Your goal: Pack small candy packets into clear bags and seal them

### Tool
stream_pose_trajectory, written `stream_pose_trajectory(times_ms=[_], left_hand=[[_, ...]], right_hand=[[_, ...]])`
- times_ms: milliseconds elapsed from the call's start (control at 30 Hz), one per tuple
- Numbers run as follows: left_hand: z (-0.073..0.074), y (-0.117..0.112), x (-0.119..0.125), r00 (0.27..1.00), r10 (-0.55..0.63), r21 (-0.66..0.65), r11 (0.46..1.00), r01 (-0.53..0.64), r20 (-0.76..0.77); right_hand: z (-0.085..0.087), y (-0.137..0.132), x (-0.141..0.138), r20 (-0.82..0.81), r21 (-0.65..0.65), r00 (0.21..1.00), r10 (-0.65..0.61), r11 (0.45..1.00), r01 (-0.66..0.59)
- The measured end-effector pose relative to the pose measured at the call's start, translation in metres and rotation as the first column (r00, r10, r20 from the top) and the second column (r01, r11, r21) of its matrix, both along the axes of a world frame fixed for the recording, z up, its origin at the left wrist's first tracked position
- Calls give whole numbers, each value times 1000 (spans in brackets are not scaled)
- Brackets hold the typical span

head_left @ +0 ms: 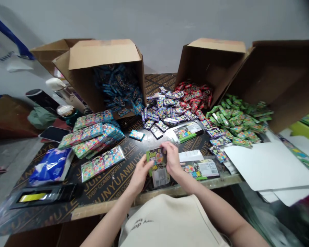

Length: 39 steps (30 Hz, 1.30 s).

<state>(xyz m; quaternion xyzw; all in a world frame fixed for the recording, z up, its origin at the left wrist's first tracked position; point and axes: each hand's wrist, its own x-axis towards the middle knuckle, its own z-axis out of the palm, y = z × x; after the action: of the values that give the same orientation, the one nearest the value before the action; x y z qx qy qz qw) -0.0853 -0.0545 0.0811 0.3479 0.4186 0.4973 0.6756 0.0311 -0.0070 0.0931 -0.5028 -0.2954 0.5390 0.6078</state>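
Between my two hands is a flat black-and-green printed package [158, 163] with a pale panel, tilted near the table's front edge. My left hand [141, 173] pinches its left side with the thumb on top. Closed on its upper right side is my right hand [172, 158], its fingers partly hidden behind it. Similar printed packages [205, 168] lie flat just right of my right hand, and a stack of them [186, 132] sits beyond. One small blue packet [136, 135] lies alone ahead of my left hand.
Purple packets [164, 108] are heaped mid-table. Tipped cartons hold blue packets [118, 85] and red packets [194, 94]; green packets [237, 118] spill at right. Filled multicolour packs [92, 137] are stacked left, near a blue tissue pack [51, 166] and a black tape dispenser [43, 196]. White sheets [270, 164] overhang the right.
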Motion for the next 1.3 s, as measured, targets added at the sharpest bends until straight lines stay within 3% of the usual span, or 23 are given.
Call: stream_pose_trajectory(times_ms=[67,133,267,367,433,533,600,667,700,767,867,933,1033,1100,1167,1233,1300], left_hand=[[14,3,7,980,171,-117,980,-159,102],[26,9,8,963,245,-225,950,-216,110],[38,20,1,992,124,-231,965,-125,-22],[43,17,-8,960,83,-27,995,-94,-269],[44,10,-14,852,196,237,968,-87,-486],[42,2,-23,679,357,573,812,115,-642],[41,0,-27,638,395,661,709,247,-662],[43,1,-29,609,401,668,680,302,-684],[46,3,-30,595,395,650,696,304,-701],[54,7,-30,579,330,559,782,274,-745],[70,14,-28,613,127,324,920,221,-780],[77,17,-26,657,40,227,953,202,-753],[76,16,-25,702,48,242,954,180,-710],[70,11,-25,681,135,355,915,193,-720],[64,3,-26,623,273,516,820,247,-733],[58,-6,-26,575,362,611,722,325,-734],[55,-10,-28,568,360,619,695,367,-740]], right_hand=[[8,-6,-1,-56,-5,997,47,999,-48],[14,-10,0,-115,-14,988,103,994,-105],[19,-11,13,-155,-35,966,206,976,-214],[17,-8,28,-106,16,953,285,958,-285],[16,-8,38,10,111,942,336,935,-336],[18,-9,49,247,264,895,371,863,-430],[21,-11,54,387,322,841,379,799,-508],[24,-12,58,483,332,791,374,758,-561],[26,-13,59,513,329,775,369,749,-575],[31,-13,59,539,299,754,376,752,-588],[40,-12,56,508,184,730,458,770,-611],[45,-11,53,470,123,725,503,777,-618],[47,-10,50,483,114,715,506,773,-624],[45,-10,50,563,143,687,459,765,-628],[41,-12,53,667,205,641,380,734,-648],[35,-15,59,743,282,597,301,668,-688],[30,-19,66,779,319,566,269,607,-728]])
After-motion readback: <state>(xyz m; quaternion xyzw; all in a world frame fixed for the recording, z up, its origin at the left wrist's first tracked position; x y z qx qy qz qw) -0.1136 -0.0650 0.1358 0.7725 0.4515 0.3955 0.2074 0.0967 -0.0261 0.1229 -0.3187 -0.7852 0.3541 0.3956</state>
